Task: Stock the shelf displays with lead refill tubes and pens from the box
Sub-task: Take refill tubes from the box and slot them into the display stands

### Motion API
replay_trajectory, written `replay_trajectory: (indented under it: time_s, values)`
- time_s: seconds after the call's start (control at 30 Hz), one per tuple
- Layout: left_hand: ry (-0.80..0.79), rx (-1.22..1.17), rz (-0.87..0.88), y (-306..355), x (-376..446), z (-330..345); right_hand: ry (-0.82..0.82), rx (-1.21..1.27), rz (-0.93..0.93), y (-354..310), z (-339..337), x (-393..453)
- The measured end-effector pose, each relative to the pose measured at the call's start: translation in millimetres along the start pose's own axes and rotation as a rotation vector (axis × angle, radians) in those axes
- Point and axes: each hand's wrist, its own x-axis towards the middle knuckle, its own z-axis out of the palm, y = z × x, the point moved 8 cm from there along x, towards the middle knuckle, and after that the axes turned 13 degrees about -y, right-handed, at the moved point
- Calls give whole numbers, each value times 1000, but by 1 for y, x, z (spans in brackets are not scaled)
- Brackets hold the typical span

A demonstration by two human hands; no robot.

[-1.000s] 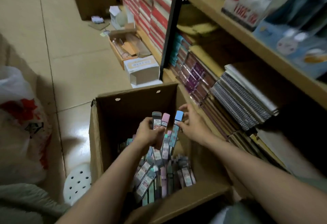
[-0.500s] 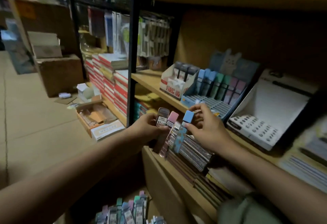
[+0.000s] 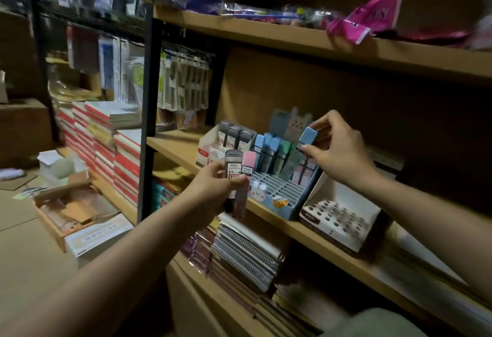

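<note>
— Left hand [image 3: 213, 185]?
— Gripping two refill tubes, grey-capped [image 3: 233, 174] and pink-capped [image 3: 247, 177], before the shelf [image 3: 306, 233].
— Right hand [image 3: 338, 150]?
— Pinching a blue-capped tube [image 3: 306, 137] above the blue display [image 3: 282, 190].

Blue-capped tube [image 3: 306, 137], pink-capped tube [image 3: 249, 159], grey-capped tube [image 3: 233, 155], pale blue display tray [image 3: 282, 193], magenta packet [image 3: 372, 17]

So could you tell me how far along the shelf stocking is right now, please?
Done: the blue display has tubes only in its back rows. In hand: the right hand holds a blue-capped tube above it; the left hand grips a grey tube and a pink one. Left: its front slots and the white holed display.
</note>
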Motion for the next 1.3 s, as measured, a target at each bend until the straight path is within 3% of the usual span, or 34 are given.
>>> replay_trajectory:
  time_s: [0.5, 1.03, 1.3]
  values:
    - [42, -78, 15, -3, 39, -32, 6, -57, 54, 23, 69, 73]
    - [46, -119, -16, -16, 47, -33, -13, -41, 108, 41, 92, 74]
    - [64, -104, -20, -17, 47, -38, -3, -190, 113, 38, 102, 75]
